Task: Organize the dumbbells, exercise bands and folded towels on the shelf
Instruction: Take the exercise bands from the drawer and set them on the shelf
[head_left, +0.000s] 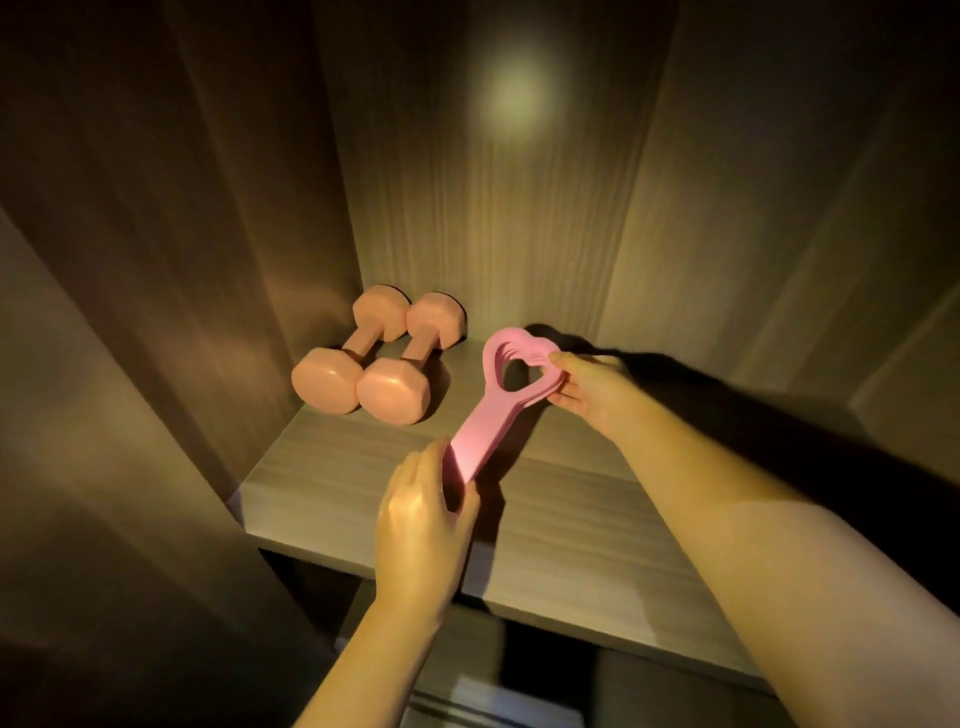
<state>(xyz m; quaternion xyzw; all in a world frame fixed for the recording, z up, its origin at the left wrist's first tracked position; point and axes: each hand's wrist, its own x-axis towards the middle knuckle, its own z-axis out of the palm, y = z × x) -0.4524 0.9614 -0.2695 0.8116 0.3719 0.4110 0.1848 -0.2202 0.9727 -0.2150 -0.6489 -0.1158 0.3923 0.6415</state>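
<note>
Left hand (418, 525) and right hand (589, 389) pinch opposite ends of the exercise bands (485, 426) beside the dumbbells (393, 397).

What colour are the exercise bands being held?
Pink; the exercise bands show best in the head view.

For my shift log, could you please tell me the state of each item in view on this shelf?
Dumbbells: lying side by side on the shelf, untouched.
Exercise bands: bunched, held at both ends.
Left hand: pinches the bands' near end.
Right hand: grips their looped far end.
</note>
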